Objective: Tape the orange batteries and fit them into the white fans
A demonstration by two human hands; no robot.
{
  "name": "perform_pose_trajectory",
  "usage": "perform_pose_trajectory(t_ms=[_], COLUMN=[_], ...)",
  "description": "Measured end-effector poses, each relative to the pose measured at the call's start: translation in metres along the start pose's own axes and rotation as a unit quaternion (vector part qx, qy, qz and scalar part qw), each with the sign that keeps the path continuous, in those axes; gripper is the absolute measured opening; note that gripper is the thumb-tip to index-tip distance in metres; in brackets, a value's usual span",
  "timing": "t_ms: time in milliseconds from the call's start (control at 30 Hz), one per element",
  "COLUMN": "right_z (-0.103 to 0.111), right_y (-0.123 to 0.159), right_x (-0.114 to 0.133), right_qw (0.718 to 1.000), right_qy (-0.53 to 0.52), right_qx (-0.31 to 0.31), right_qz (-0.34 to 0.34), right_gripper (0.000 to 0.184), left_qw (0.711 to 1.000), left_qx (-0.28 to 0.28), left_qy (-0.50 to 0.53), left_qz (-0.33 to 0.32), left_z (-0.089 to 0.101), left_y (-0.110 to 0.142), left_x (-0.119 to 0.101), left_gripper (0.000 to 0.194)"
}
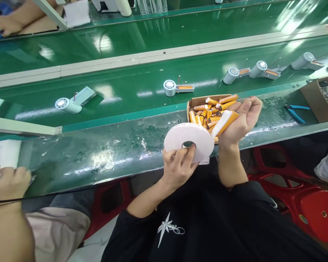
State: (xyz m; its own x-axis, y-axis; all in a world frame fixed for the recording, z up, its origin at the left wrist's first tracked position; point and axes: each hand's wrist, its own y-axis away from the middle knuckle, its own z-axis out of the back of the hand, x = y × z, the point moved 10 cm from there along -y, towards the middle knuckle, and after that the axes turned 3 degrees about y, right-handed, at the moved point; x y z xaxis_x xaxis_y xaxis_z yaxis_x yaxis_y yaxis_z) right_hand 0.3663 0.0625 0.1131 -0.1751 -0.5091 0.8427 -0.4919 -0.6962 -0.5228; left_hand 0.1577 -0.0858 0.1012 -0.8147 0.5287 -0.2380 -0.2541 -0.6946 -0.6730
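"Tape roll point(176, 136), white: where is it?"

"Upright in the left hand point(179, 167), above the desk point(117, 149)'s near edge, one fingertip at its centre hole."

"And the right hand point(242, 120)?"

"Closed around an orange battery cell point(228, 123), just beside the roll. A white strip point(221, 123) lies along the cell. I can't tell what the thumb and forefinger pinch."

"Beyond them?"

"An open carton point(189, 111) of orange cells, by the desk's far edge. Further right, blue-handled pliers point(296, 113) lie near a cardboard box point(313, 100) of metal parts."

"Past that edge?"

"Five pale-blue handheld fans point(170, 88) lying spread along a green belt point(142, 89)."
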Motion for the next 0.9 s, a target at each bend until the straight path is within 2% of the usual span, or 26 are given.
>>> perform_pose_trajectory(t_ms=[67, 200, 333, 400, 467, 567, 633, 733, 900], right_z=[-0.004, -0.005, -0.003, 0.003, 0.009, 0.014, 0.017, 0.018, 0.008], right_y=[0.016, 0.047, 0.065, 0.067, 0.065, 0.062, 0.062, 0.063, 0.071], right_x=[-0.006, -0.006, 0.003, 0.006, 0.004, -0.007, -0.014, -0.016, 0.000], right_qw=[0.999, 0.991, 0.980, 0.978, 0.979, 0.975, 0.970, 0.958, 0.945], right_qy=[0.005, 0.056, -0.002, -0.026, -0.047, -0.061, -0.050, -0.074, -0.123], right_qx=[0.002, 0.051, 0.128, 0.128, 0.111, 0.094, 0.097, 0.121, 0.157], right_qz=[-0.032, -0.109, -0.154, -0.161, -0.167, -0.192, -0.216, -0.249, -0.261], right_gripper=[0.040, 0.063, 0.079, 0.074, 0.060, 0.041, 0.035, 0.037, 0.052], left_qw=[1.000, 0.999, 0.999, 0.999, 1.000, 1.000, 1.000, 0.999, 0.998], left_qx=[-0.016, -0.021, -0.018, -0.026, -0.029, -0.020, -0.018, -0.032, -0.064], left_qy=[-0.004, -0.025, -0.026, -0.018, -0.010, 0.010, 0.022, 0.014, -0.015], left_qz=[0.013, 0.007, -0.008, -0.006, -0.001, 0.004, 0.006, 0.012, 0.009], left_z=[0.002, 0.013, 0.020, 0.022, 0.022, 0.019, 0.020, 0.025, 0.034], left_y=[0.003, -0.001, -0.007, -0.008, -0.008, -0.007, -0.007, -0.009, -0.011], left_x=[0.004, 0.020, 0.025, 0.025, 0.024, 0.022, 0.022, 0.025, 0.027], left_gripper=[0.070, 0.067, 0.063, 0.063, 0.063, 0.057, 0.050, 0.045, 0.047])
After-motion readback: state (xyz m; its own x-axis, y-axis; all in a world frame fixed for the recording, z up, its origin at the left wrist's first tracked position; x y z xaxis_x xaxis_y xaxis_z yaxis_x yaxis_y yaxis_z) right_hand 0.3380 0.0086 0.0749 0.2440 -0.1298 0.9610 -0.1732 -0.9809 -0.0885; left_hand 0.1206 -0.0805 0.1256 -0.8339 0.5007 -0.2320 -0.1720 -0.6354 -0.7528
